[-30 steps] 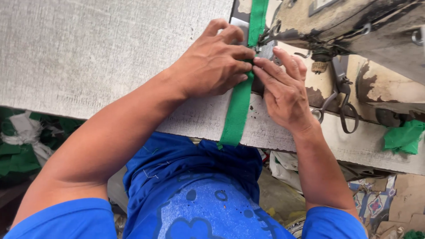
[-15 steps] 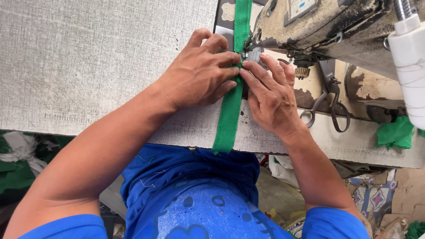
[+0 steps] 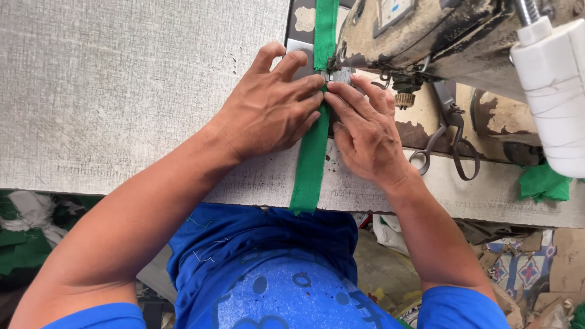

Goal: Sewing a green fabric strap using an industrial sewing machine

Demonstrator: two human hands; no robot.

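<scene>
A long green fabric strip (image 3: 311, 164) runs from the table's near edge up under the presser foot of an old, worn sewing machine (image 3: 426, 33). My left hand (image 3: 271, 109) lies flat on the table with its fingertips pressing the strip's left side just before the needle. On the strip's right side, my right hand (image 3: 365, 131) presses down with its fingers, fingertips meeting those of the left hand. The needle area is mostly hidden by my fingers.
A grey textured table top (image 3: 122, 91) spreads to the left. Dark scissors (image 3: 448, 143) lie right of my right hand. A white thread cone (image 3: 551, 85) stands at far right, green fabric scraps (image 3: 544, 183) below it. More cloth scraps (image 3: 24, 225) lie on the floor.
The strip has fed forward under the machine, so less of it hangs over the table edge. Both hands followed it slightly towards the needle. The view shifted, showing the white cone.
</scene>
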